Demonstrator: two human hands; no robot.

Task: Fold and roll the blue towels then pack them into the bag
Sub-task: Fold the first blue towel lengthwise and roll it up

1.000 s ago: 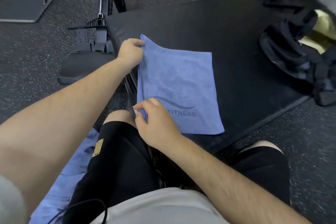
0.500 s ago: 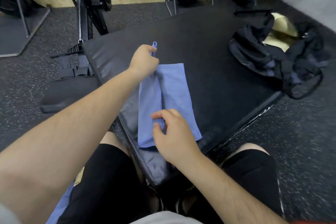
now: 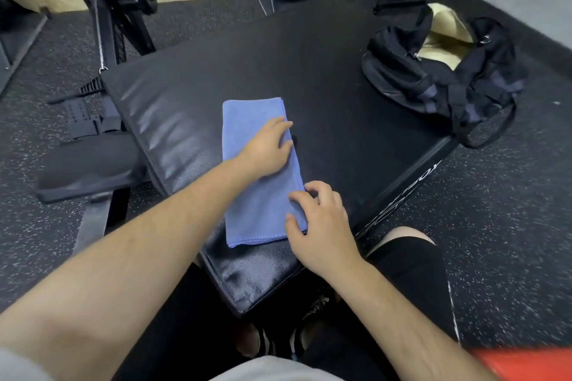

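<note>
- The left grip lies flat on the towel, fingers straight and pointing to its right edge. It presses the cloth down and holds nothing.
- The right grip sits at the towel's right edge near the near end, with thumb and forefinger on the cloth and the other fingers curled just past the edge. I cannot tell whether it pinches the fold or only rests there.
- The towel is folded into a long, narrow strip and lies flat on the worktop, beside its near-left edge, with the near short end close to the near corner.
- Its long axis runs from that corner away from the person, leaning slightly left at the far end.
- Folding looks done for this towel, so rolling is likely next. A roll would have to travel along the long axis, starting at a short end.
- The near short end lies just under and left of the right grip, which is the closer of the two. The left grip is mid-strip and would be in the way of a roll from that end.
- The bag stands open at the far-right corner of the worktop, well apart from the towel, on the right grip's side.
- Risk: the layers may slip apart if the roll starts loose.
</note>
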